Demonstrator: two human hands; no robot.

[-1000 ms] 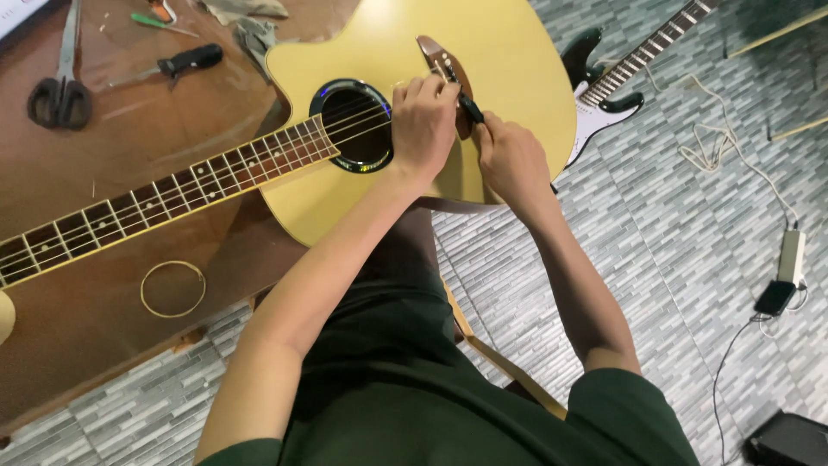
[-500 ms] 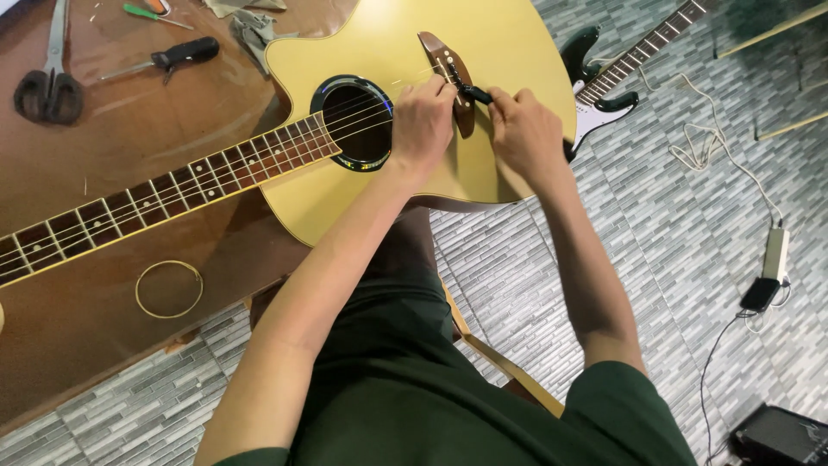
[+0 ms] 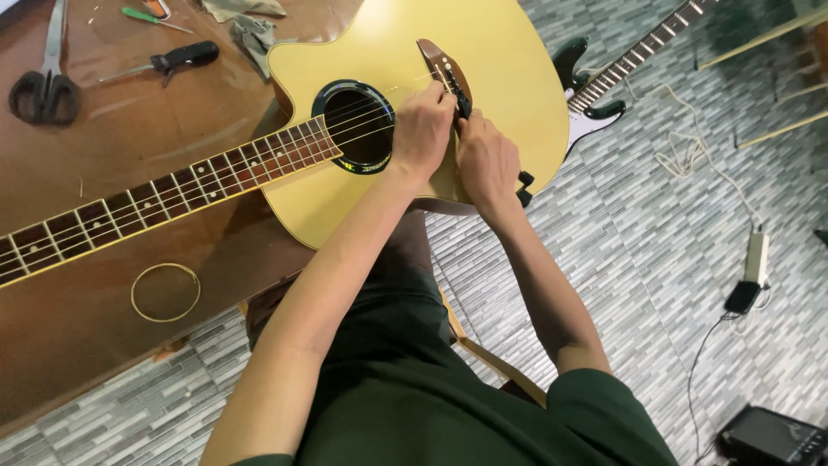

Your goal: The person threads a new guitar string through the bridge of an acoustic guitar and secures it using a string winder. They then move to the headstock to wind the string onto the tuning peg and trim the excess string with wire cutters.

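A pale yellow acoustic guitar (image 3: 509, 52) lies flat on a brown wooden table (image 3: 103, 345), its neck (image 3: 155, 194) running to the left. My left hand (image 3: 421, 134) presses down on the strings between the sound hole (image 3: 356, 125) and the dark brown bridge (image 3: 447, 69). My right hand (image 3: 487, 160) sits right beside it, gripping a small black tool (image 3: 463, 106) whose tip touches the bridge; the tool's other end (image 3: 523, 185) pokes out below my palm. The lower end of the bridge is hidden by my fingers.
On the table's far left lie black scissors (image 3: 43, 86), a black-handled screwdriver (image 3: 168, 60), a green-handled tool (image 3: 142, 15), a cloth (image 3: 250, 30) and a coiled string (image 3: 166, 292). An electric guitar (image 3: 604, 82), cables (image 3: 690, 147) and a phone (image 3: 742, 296) lie on the grey tiled floor.
My right hand has swung back left and down along the bridge, closing against my left hand, with the black tool still in it. My left hand stays pressed on the strings.
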